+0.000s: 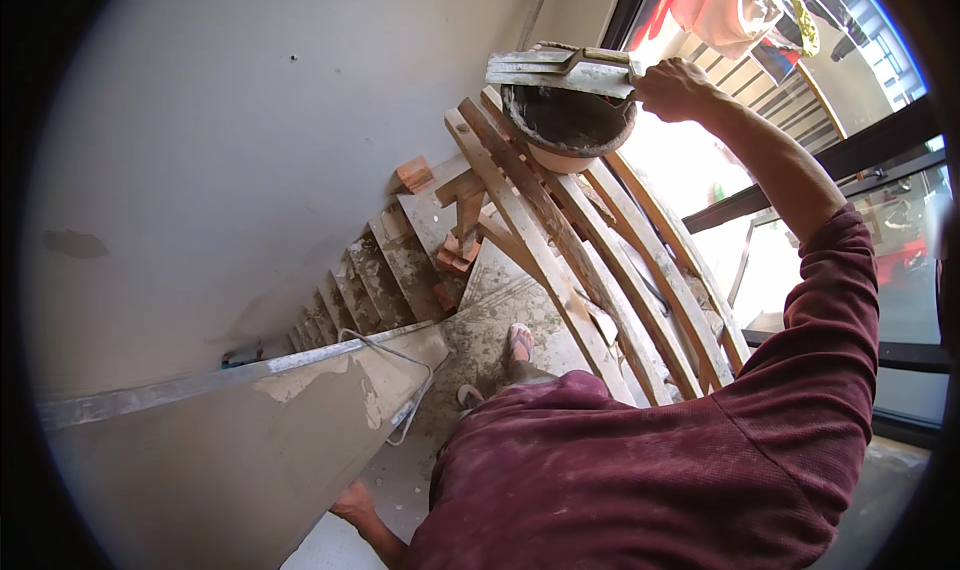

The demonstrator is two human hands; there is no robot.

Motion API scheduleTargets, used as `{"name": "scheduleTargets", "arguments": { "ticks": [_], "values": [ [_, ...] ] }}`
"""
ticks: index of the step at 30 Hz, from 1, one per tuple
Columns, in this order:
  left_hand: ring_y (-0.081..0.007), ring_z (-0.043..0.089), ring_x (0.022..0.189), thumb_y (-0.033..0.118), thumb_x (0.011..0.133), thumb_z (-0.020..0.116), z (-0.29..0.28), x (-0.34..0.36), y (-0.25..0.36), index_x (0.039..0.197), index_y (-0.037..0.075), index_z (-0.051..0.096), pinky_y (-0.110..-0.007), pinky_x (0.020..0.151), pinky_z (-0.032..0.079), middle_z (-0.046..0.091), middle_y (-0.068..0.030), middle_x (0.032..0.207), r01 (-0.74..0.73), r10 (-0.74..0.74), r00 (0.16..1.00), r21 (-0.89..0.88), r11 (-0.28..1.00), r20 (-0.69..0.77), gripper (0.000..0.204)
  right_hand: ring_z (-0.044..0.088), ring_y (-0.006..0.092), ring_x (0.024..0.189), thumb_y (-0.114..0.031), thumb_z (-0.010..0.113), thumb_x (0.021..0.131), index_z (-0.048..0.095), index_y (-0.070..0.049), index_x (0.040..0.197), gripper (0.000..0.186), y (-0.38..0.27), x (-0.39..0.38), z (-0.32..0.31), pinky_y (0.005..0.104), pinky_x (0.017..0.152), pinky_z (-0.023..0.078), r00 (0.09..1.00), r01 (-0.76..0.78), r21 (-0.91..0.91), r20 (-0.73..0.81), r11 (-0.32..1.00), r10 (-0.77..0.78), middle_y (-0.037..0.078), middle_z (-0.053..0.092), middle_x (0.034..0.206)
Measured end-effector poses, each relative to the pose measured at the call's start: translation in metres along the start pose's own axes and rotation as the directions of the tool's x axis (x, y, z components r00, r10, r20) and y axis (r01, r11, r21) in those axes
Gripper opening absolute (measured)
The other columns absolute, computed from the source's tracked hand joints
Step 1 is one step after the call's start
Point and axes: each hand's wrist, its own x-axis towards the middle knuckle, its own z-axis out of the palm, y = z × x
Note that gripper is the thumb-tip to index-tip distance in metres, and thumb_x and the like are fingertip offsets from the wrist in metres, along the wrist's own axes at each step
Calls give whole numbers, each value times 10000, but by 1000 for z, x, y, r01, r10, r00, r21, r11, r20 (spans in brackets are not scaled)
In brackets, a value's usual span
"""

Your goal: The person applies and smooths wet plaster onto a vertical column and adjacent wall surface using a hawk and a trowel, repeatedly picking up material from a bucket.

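Note:
My right hand [676, 90] is stretched out at the upper right, its fingers closed on the end of a long grey metal plastering trowel [530, 68]. The trowel lies level across the far part of a dark, mortar-crusted bucket [570, 120]; whether it touches the rim I cannot tell. Long wooden planks [560, 220] hold up the bucket. Low on the left, my left hand [352, 500] is beside the edge of a plastered half wall [230, 450], and its fingers are not clear enough to read.
Splattered stairs [390, 260] descend along a grey wall [250, 150]. Orange brick pieces [414, 174] lie by the planks. A pale cable [420, 360] loops over the half wall's end. Dark-framed glass [850, 240] borders the right side. My sandalled feet [520, 342] stand on the stained landing.

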Motion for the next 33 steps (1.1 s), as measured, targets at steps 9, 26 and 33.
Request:
{"name": "scheduleTargets", "arguments": {
  "ticks": [9, 26, 33],
  "values": [
    [-457, 580, 1089, 194, 878, 684, -1, -7, -5, 1220, -61, 591, -505, 949, 450, 605, -281, 1220, 21, -26, 999, 118, 993, 40, 437, 632, 212, 534, -304, 628, 838, 675, -27, 805, 283, 27, 52, -14, 353, 464, 520, 942, -65, 295, 334, 953, -39, 77, 624, 659],
    [-448, 586, 1074, 159, 897, 667, -9, -9, 17, 1222, -81, 569, -493, 943, 461, 603, -274, 1218, 66, -67, 998, 278, 958, -7, 415, 666, 211, 837, -347, 521, 864, 673, -53, 883, 331, 30, 64, 84, 373, 708, 554, 899, 430, 287, -47, 856, -435, 79, 638, 896],
    [-450, 575, 1087, 146, 897, 661, -12, 2, 48, 1223, -88, 565, -496, 974, 438, 598, -290, 1215, 135, -134, 991, 104, 985, -16, 413, 595, 198, 444, -319, 488, 876, 623, 10, 763, 373, -5, 50, 31, 331, 394, 488, 954, -47, 612, 262, 790, -146, 102, 569, 560]
  ]
}}
